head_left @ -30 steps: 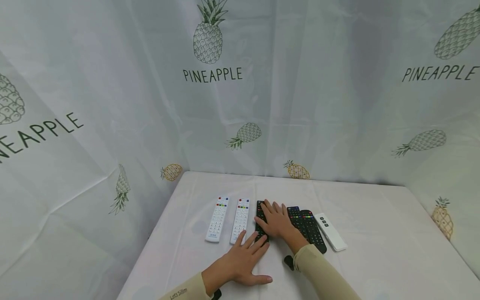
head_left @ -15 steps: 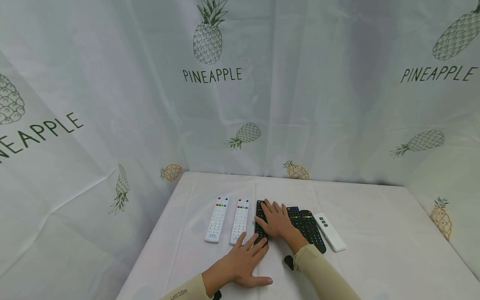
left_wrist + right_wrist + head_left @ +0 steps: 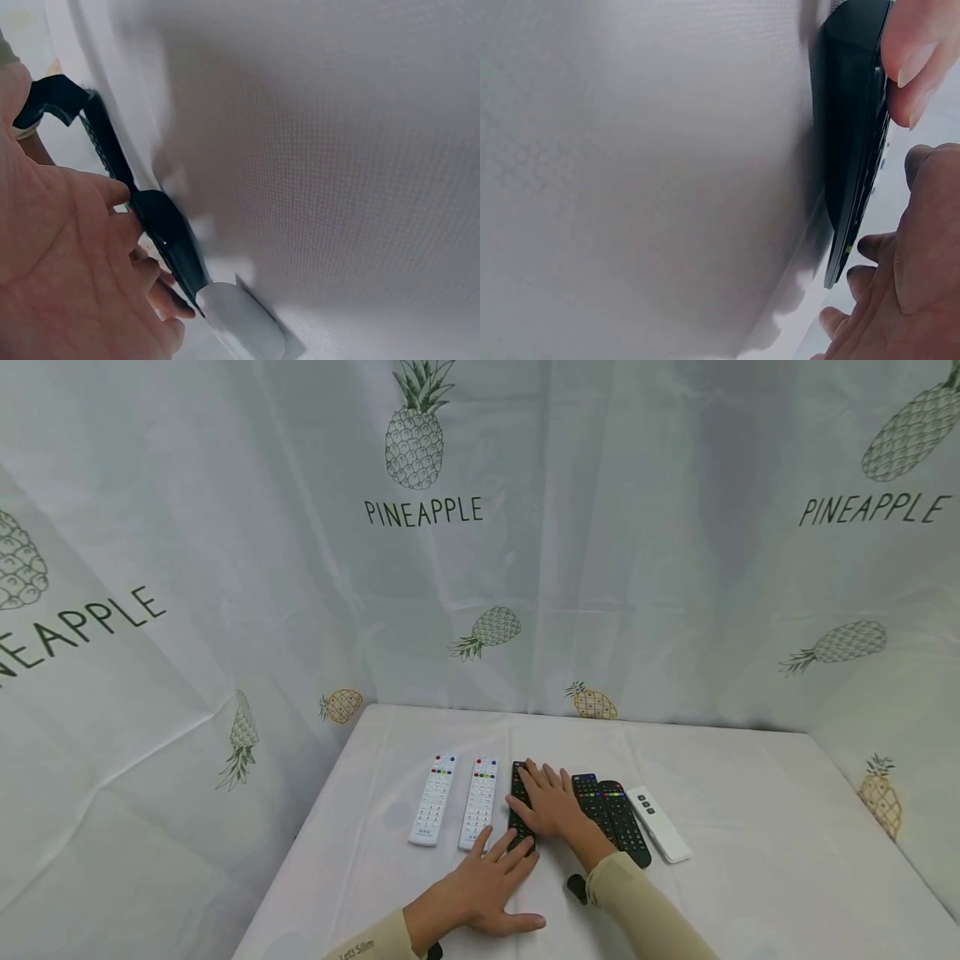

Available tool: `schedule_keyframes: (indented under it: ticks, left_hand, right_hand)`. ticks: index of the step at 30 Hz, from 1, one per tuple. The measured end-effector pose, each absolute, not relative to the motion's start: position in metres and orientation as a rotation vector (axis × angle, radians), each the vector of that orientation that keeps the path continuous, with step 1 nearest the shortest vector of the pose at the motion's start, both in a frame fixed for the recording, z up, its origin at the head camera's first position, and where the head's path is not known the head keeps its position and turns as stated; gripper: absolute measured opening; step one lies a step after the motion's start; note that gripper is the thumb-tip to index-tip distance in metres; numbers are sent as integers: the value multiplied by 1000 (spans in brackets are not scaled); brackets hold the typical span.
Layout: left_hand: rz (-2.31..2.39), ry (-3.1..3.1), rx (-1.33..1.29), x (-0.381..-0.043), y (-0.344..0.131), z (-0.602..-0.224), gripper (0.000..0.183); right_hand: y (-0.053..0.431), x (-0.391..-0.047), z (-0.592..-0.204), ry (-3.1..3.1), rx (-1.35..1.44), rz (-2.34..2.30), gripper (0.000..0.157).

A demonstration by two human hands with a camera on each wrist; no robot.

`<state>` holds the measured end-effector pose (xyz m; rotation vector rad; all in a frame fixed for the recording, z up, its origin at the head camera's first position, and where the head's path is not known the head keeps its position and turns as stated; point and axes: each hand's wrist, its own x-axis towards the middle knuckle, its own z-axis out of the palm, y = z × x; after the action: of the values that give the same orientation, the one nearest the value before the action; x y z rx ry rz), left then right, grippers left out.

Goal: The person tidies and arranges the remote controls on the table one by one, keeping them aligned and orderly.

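On the white table lie several remotes. My left hand [image 3: 491, 883] is spread with straight fingers; its fingertips rest at the near end of a black remote [image 3: 521, 842] and by the near end of a white remote [image 3: 480, 802]. My right hand [image 3: 551, 802] lies flat across the upper part of the same black remote, fingers extended. In the left wrist view the palm [image 3: 75, 270] faces the black remote [image 3: 171, 232], with a white remote end [image 3: 240, 322] beyond. The right wrist view shows that black remote [image 3: 851, 127] between left fingertips [image 3: 919, 60] and the right hand [image 3: 926, 255].
Another white remote [image 3: 432, 802] lies at the far left of the row. Right of my right hand are two black remotes, one partly hidden [image 3: 587, 785], the other angled [image 3: 625, 822], and a slim white remote [image 3: 660, 824]. A pineapple-print cloth [image 3: 637, 568] hangs behind the table [image 3: 750, 843].
Hands and remotes hold almost the same places. The whole view has shifted very slightly.
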<state>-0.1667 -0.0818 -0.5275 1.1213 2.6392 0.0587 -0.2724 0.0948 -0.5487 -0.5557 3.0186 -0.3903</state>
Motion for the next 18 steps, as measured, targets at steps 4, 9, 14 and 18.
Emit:
schedule_keyframes:
  ticks: [4, 9, 14, 18]
  left_hand:
    - [68, 2637, 1127, -165, -81, -527, 89]
    - [68, 2646, 1120, -164, -81, -527, 87]
    - [87, 2645, 1118, -165, -81, -527, 86]
    - [105, 2631, 1116, -164, -82, -526, 84]
  right_hand:
    - [94, -272, -549, 3015, -556, -396, 71]
    - [94, -272, -548, 3009, -551, -406, 71]
    - [94, -272, -549, 3007, -545, -417, 71]
    - [94, -272, -550, 3000, -538, -418, 72]
